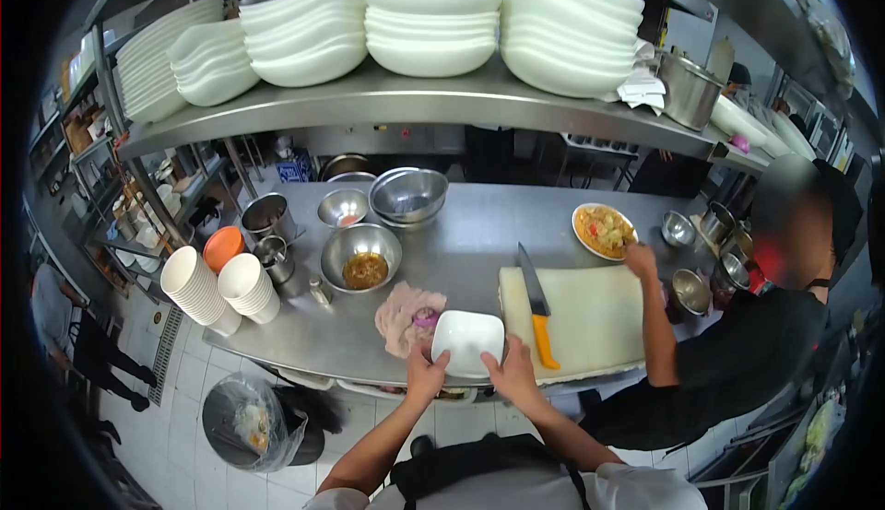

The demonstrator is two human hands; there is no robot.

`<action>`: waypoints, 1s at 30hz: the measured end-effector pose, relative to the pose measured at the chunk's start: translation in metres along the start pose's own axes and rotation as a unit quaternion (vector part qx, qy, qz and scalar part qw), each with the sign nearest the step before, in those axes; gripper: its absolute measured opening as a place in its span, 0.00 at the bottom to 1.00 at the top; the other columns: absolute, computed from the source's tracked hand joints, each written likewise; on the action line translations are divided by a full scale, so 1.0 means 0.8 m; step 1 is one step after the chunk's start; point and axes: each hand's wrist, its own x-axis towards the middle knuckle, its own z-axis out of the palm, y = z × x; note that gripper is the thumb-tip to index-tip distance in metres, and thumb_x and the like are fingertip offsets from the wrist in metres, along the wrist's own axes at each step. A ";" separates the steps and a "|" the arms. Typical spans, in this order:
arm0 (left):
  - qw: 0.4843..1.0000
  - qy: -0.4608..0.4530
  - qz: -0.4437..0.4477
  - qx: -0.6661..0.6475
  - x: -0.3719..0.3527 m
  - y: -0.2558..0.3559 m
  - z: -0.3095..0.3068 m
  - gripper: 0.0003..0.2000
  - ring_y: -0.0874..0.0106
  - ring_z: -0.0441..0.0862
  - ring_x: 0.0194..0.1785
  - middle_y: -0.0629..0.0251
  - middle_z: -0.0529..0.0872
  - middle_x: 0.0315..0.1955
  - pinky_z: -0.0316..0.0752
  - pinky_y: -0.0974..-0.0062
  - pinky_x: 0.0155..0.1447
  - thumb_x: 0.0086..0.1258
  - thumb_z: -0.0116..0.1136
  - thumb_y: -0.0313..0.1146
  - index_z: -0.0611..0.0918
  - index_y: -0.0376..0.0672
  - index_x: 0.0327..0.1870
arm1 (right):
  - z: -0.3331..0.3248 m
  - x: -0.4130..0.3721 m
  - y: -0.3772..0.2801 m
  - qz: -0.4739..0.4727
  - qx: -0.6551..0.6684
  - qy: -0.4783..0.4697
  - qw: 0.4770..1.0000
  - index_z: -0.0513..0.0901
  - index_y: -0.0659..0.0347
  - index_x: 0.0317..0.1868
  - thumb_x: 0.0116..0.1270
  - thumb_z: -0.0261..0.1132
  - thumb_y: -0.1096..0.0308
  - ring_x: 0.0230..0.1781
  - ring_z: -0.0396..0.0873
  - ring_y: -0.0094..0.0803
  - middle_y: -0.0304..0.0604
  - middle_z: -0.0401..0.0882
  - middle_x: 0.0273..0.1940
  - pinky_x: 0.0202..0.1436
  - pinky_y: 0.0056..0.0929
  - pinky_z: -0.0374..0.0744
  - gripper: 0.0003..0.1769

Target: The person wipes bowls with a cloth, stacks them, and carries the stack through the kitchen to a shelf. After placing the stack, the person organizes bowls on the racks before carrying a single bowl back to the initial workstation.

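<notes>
A small white square bowl [468,342] is held level between my two hands, over the front edge of the steel counter. My left hand [426,372] grips its near left corner, thumb on the rim. On the near right corner, my right hand [513,369] grips it the same way. Just left of the bowl lies a crumpled pinkish cloth [398,315] with a piece of purple onion [426,317] on it. To the right, a knife [535,303] with a yellow handle rests on the white cutting board [595,307], its blade pointing away from me.
Metal bowls [408,195] and a bowl of brown sauce [366,270] stand at the back left, near stacked paper cups [249,284]. At right, a co-worker [728,353] touches a plate of food [604,231]. A shelf [424,109] with stacked white dishes hangs above.
</notes>
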 end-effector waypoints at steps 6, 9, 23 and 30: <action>0.993 -0.033 0.021 0.107 0.005 -0.029 0.009 0.25 0.42 0.79 0.58 0.37 0.82 0.52 0.73 0.55 0.64 0.62 0.51 0.22 0.72 0.30 0.64 | 0.025 0.010 0.004 0.229 0.152 -0.143 0.951 0.53 0.63 0.74 0.75 0.53 0.64 0.17 0.82 0.38 0.57 0.85 0.37 0.20 0.35 0.83 0.32; 0.995 -0.012 0.044 0.085 -0.019 0.000 -0.002 0.27 0.46 0.77 0.63 0.39 0.78 0.59 0.71 0.55 0.66 0.64 0.54 0.23 0.69 0.33 0.67 | 0.015 -0.002 -0.006 0.178 0.181 -0.123 0.959 0.52 0.57 0.76 0.72 0.48 0.72 0.20 0.83 0.35 0.56 0.84 0.38 0.21 0.34 0.82 0.33; 0.828 -0.030 -0.052 -0.557 -0.038 0.171 -0.085 0.38 0.52 0.75 0.67 0.53 0.76 0.67 0.70 0.51 0.71 0.66 0.54 0.57 0.67 0.40 0.73 | -0.096 0.046 -0.173 -0.391 -0.005 -0.041 0.920 0.69 0.55 0.72 0.66 0.68 0.49 0.64 0.73 0.50 0.55 0.74 0.62 0.68 0.58 0.67 0.38; 0.805 -0.083 -0.013 -0.587 -0.014 0.210 -0.137 0.35 0.54 0.73 0.70 0.56 0.74 0.68 0.67 0.53 0.73 0.75 0.44 0.60 0.66 0.44 0.74 | -0.077 0.040 -0.232 -0.561 -0.123 -0.048 0.817 0.84 0.53 0.42 0.57 0.74 0.60 0.49 0.79 0.30 0.34 0.81 0.41 0.73 0.64 0.61 0.14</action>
